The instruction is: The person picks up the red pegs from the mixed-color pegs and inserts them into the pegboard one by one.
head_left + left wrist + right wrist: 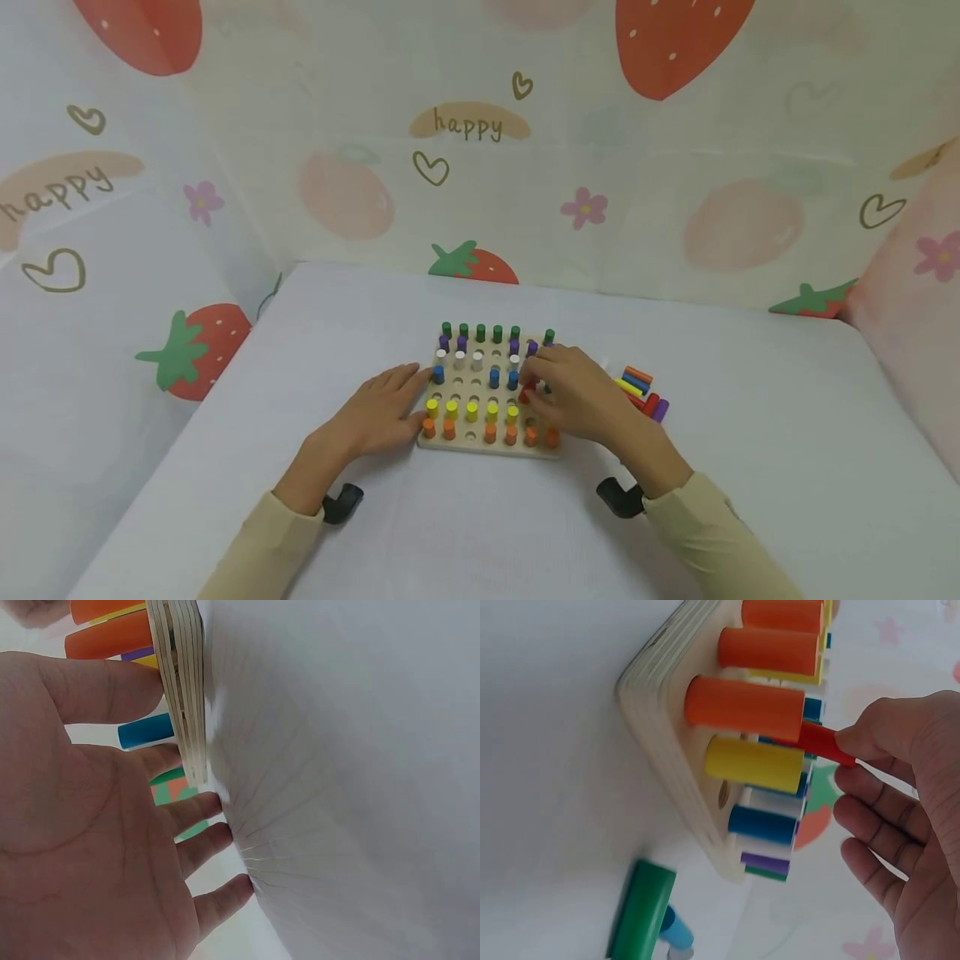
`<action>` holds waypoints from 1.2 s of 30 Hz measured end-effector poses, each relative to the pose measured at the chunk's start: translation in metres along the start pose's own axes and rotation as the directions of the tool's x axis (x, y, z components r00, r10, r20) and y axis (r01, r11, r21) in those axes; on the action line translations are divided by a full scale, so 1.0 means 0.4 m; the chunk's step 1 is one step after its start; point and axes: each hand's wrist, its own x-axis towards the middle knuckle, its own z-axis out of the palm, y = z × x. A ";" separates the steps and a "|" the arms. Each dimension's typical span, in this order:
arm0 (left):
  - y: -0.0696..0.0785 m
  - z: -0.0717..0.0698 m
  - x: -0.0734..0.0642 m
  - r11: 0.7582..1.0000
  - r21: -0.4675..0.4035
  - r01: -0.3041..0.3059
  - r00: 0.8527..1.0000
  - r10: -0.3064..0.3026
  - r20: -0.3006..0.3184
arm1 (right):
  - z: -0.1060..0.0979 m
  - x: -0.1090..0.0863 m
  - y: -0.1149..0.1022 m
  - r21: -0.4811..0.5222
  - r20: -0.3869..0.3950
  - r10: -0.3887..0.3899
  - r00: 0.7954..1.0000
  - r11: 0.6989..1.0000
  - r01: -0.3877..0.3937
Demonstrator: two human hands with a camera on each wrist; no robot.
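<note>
A wooden pegboard (487, 451) lies on the white table, with rows of green, purple, white, blue, yellow and orange pegs standing in it and some bare holes. My left hand (378, 414) rests at the board's left side; in the left wrist view its thumb and index finger touch the board's edge (189, 697), and the other fingertips press on the cloth. Over the right part of the board, my right hand (579, 392) pinches a red peg (826, 742) between thumb and index finger. The peg's lower end is hidden behind an orange peg (746, 703).
Loose pegs (636, 382) in several colours lie right of the board, beyond the right hand. In the right wrist view a green peg (643, 907) lies on the table by the board's corner. A patterned curtain (480, 192) closes off the back.
</note>
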 end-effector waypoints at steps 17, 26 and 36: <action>-0.008 0.006 -0.002 1.000 0.003 -0.008 1.000 0.008 0.001 | 0.029 0.077 -0.059 -0.004 -0.011 -0.107 0.994 0.994 0.107; -0.005 -0.009 0.002 1.000 0.005 -0.009 1.000 0.009 0.000 | 0.036 0.121 -0.085 0.005 0.036 -0.104 0.994 0.995 0.104; -0.003 -0.004 -0.002 1.000 -0.002 -0.020 1.000 0.020 -0.001 | 0.053 0.147 -0.106 0.020 0.073 -0.121 0.990 0.993 0.120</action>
